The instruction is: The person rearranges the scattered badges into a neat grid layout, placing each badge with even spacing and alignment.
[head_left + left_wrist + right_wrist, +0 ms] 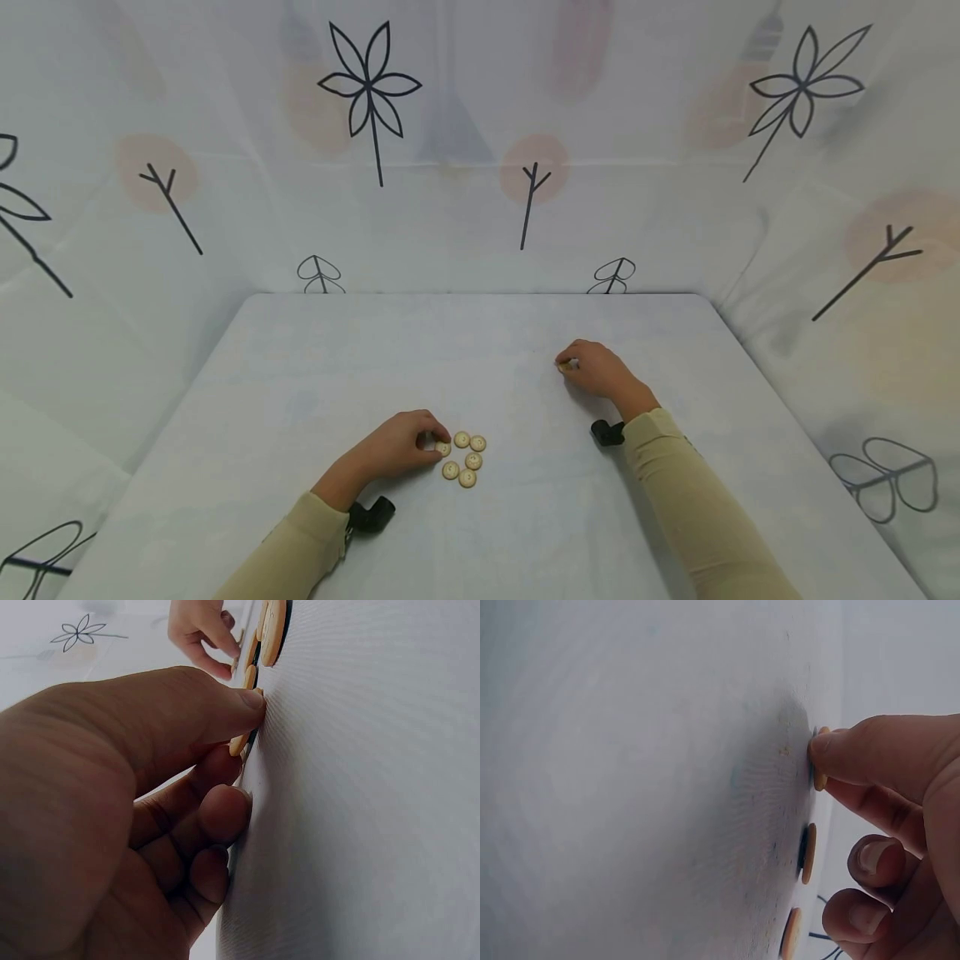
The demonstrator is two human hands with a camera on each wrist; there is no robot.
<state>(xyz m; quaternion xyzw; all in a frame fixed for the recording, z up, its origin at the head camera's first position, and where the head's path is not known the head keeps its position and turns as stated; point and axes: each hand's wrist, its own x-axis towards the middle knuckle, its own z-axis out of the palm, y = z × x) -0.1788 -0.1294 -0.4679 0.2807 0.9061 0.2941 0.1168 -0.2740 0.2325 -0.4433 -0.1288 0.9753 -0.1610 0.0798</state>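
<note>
My left hand [397, 444] pinches a round tan button [238, 744] between thumb and forefinger, at table level, on the left side of a loose ring of several like buttons [473, 461]. Further back and to the right, my right hand [596, 368] pinches another such button [823, 759], thumb on one side and fingers on the other. Two more buttons [809, 853] lie near the right hand's curled lower fingers in the right wrist view; the head view hides them behind that hand.
A white cloth-like surface covers the table [420, 350]. Patterned white sheeting [450, 225] rises behind it and at both sides. Each wrist carries a small black camera [372, 515] that hangs low over the tabletop.
</note>
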